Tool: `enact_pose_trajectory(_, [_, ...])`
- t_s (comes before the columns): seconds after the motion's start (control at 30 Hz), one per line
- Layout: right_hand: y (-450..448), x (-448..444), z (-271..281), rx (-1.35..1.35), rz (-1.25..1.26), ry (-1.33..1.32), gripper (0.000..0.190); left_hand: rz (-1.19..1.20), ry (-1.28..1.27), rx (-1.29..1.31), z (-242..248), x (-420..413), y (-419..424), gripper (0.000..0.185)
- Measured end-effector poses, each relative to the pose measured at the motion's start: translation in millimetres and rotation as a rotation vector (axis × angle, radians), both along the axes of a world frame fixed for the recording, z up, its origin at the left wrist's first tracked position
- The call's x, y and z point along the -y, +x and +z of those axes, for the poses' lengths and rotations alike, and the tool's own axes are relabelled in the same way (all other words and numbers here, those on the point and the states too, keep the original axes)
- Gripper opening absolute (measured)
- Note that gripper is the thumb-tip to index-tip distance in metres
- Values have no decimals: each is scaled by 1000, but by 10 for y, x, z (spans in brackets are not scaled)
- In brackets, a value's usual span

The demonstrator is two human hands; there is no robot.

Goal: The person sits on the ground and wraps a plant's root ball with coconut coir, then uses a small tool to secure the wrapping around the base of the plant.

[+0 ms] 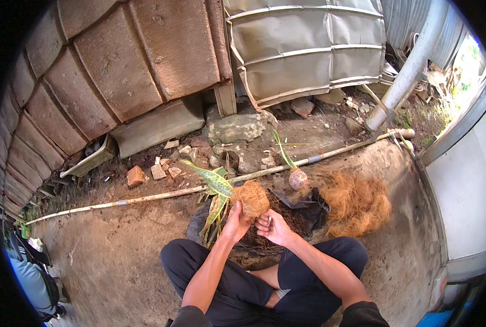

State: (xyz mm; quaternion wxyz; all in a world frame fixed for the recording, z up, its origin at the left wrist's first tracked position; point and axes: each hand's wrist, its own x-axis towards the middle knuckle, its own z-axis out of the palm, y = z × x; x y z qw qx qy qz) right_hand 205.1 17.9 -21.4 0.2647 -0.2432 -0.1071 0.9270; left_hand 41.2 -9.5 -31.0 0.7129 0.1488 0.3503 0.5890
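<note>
My left hand (237,224) holds a ball of brown coconut fibre (252,199) from its lower left side. Thin thread seems to be wound around the ball. My right hand (273,227) is at the ball's lower right with its fingers curled; whether it pinches a thread cannot be told. Variegated snake plant leaves (214,182) stand out to the left of the ball. Beyond my right hand rests a smaller wrapped ball (298,179) with one upright leaf (284,151). Loose coconut fibre (355,204) lies in a heap to the right. Black plastic (308,206) with dark fibrous material lies beneath my hands.
A long thin pipe (157,197) crosses the ground beyond my hands. Broken bricks (135,176) and a large stone (237,128) lie past it. Metal panels stand behind, and a slanting metal post (402,77) is at the right. A bag (34,282) sits at far left.
</note>
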Motion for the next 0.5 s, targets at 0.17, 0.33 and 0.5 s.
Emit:
enact_pose_trajectory(0.17, [-51, 43, 30, 173, 34, 15, 30, 126, 72, -1, -4, -71, -25, 48])
enact_pose_trajectory(0.33, [-63, 11, 73, 336, -26, 99, 28, 238, 86, 32, 17, -99, -45, 45])
enact_pose_trajectory(0.5, [-40, -30, 39, 410, -137, 110, 23, 251, 12, 65, 49, -101, -21, 42])
